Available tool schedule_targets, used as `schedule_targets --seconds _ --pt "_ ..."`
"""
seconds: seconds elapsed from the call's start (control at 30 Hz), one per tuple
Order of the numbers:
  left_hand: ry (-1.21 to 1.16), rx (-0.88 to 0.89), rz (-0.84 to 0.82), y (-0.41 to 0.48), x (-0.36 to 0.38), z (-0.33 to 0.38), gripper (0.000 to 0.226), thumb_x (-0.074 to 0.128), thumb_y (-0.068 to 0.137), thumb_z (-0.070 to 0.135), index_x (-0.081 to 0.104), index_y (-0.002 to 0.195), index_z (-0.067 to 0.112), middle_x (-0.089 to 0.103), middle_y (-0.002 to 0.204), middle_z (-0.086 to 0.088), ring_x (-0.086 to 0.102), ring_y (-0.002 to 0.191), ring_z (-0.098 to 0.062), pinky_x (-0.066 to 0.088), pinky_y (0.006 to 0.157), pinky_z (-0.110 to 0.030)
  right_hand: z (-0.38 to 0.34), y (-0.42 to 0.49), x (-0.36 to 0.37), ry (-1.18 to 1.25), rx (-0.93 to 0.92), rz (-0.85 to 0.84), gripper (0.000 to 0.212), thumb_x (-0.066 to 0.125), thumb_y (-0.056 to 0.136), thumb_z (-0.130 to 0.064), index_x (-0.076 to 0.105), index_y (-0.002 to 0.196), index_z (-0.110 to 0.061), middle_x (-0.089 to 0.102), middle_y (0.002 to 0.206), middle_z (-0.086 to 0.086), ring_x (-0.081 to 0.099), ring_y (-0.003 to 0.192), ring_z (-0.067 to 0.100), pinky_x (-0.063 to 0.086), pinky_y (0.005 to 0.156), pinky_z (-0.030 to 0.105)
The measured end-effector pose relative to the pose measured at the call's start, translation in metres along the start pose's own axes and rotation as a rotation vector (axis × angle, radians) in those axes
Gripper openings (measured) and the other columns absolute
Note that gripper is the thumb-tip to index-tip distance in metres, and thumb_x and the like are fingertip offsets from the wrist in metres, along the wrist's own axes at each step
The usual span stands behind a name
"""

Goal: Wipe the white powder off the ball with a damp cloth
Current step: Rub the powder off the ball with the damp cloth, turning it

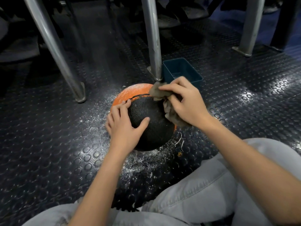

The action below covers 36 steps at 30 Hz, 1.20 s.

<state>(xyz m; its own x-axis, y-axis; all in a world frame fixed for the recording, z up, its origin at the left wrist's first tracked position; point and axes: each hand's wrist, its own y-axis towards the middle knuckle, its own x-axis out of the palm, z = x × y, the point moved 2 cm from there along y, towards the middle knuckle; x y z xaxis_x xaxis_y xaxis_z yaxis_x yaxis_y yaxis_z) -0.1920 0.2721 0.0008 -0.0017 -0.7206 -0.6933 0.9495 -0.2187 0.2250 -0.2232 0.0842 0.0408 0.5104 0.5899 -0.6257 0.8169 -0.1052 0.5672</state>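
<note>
Wiping in progress: right hand (pixel 185 101) pinches a crumpled brown cloth (pixel 160 93) against the black-and-orange pebbled ball (pixel 151 121) on the studded floor (pixel 48 144); left hand (pixel 123 126), fingers spread, steadies it. Next move, by judgement: the powdered orange panel.

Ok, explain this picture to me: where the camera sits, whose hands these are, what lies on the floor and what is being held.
There is no machine here. One camera sits on a person's head and looks down at their own two bare hands; the grey trousers are their legs. An orange and black ball rests on the dark studded floor. The left hand lies spread on its black side, steadying it. The right hand grips a brownish cloth and presses it to the ball's top. There is white powder on the orange panel and scattered on the floor around the ball. Behind stand a teal plastic tub and metal legs of some furniture.
</note>
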Motion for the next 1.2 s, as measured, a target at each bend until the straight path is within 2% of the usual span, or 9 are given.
schedule_targets --seconds 0.1,0.27,0.37,0.47,0.67,0.77,0.87,1.07,1.2 --pt "-0.027 -0.008 -0.008 0.002 -0.001 -0.001 0.072 0.066 0.081 0.05 0.036 0.14 0.022 0.032 0.134 0.002 0.026 0.126 -0.02 0.023 0.11 -0.046 0.006 -0.003 0.009 0.016 -0.015 -0.181 0.034 0.053 0.081 -0.005 0.072 0.103 -0.022 0.053 0.096 -0.005 0.056 0.093 0.013 0.048 0.082 0.036" --pt "-0.048 0.016 -0.02 0.0 -0.001 0.0 0.072 0.067 0.08 0.047 0.036 0.14 0.021 0.03 0.132 0.003 0.023 0.123 -0.014 0.024 0.11 -0.044 0.03 0.002 0.0 -0.149 0.303 0.0 0.035 0.054 0.082 -0.003 0.07 0.106 -0.022 0.048 0.093 -0.007 0.053 0.093 0.015 0.046 0.083 0.035" --pt "-0.047 0.017 -0.018 -0.001 0.0 0.001 0.072 0.068 0.08 0.046 0.037 0.14 0.021 0.031 0.133 0.003 0.024 0.123 -0.014 0.024 0.11 -0.043 0.003 0.0 0.001 0.017 0.069 0.083 0.033 0.054 0.078 -0.002 0.072 0.103 -0.015 0.05 0.091 -0.006 0.049 0.086 0.004 0.044 0.08 0.022" --pt "-0.049 0.019 -0.001 -0.001 -0.001 0.0 0.072 0.069 0.079 0.044 0.038 0.14 0.02 0.033 0.132 0.001 0.026 0.123 -0.017 0.025 0.109 -0.043 -0.008 -0.006 0.012 0.087 -0.04 -0.141 0.034 0.053 0.078 -0.003 0.073 0.101 -0.019 0.053 0.095 -0.002 0.054 0.091 0.009 0.046 0.083 0.028" --pt "-0.061 0.016 -0.031 -0.001 -0.001 0.002 0.073 0.069 0.079 0.047 0.037 0.14 0.023 0.031 0.132 0.004 0.024 0.124 -0.016 0.025 0.11 -0.046 0.034 -0.001 -0.003 -0.197 0.531 -0.072 0.033 0.052 0.085 -0.007 0.069 0.105 -0.026 0.053 0.103 0.002 0.053 0.105 0.024 0.043 0.089 0.036" --pt "-0.074 0.005 -0.015 -0.001 -0.001 0.001 0.072 0.071 0.077 0.046 0.039 0.138 0.023 0.033 0.131 0.004 0.025 0.124 -0.017 0.025 0.11 -0.045 0.009 0.001 -0.003 -0.041 0.315 0.067 0.031 0.055 0.083 -0.004 0.07 0.104 -0.021 0.052 0.094 -0.002 0.053 0.092 0.013 0.043 0.084 0.027" --pt "-0.072 0.003 0.007 0.0 -0.002 0.0 0.072 0.073 0.077 0.043 0.041 0.137 0.021 0.035 0.13 0.002 0.029 0.121 -0.019 0.026 0.108 -0.042 -0.012 -0.002 0.008 0.055 0.048 -0.049 0.032 0.054 0.081 -0.005 0.071 0.103 -0.02 0.049 0.094 -0.006 0.053 0.09 0.01 0.044 0.081 0.023" --pt "-0.091 0.005 -0.01 0.001 -0.002 0.002 0.072 0.073 0.076 0.043 0.041 0.137 0.022 0.031 0.123 0.008 0.026 0.121 -0.015 0.025 0.109 -0.039 0.028 0.0 -0.004 -0.281 0.454 -0.16 0.036 0.047 0.088 -0.006 0.066 0.11 -0.027 0.047 0.104 -0.001 0.052 0.104 0.024 0.04 0.083 0.033" --pt "-0.078 0.011 0.003 0.001 -0.003 0.003 0.073 0.075 0.074 0.043 0.043 0.136 0.02 0.028 0.116 0.012 0.028 0.12 -0.016 0.023 0.104 -0.031 -0.003 0.002 -0.001 -0.059 0.162 -0.008 0.035 0.05 0.082 -0.006 0.07 0.105 -0.023 0.045 0.094 -0.008 0.052 0.091 0.012 0.046 0.08 0.035"
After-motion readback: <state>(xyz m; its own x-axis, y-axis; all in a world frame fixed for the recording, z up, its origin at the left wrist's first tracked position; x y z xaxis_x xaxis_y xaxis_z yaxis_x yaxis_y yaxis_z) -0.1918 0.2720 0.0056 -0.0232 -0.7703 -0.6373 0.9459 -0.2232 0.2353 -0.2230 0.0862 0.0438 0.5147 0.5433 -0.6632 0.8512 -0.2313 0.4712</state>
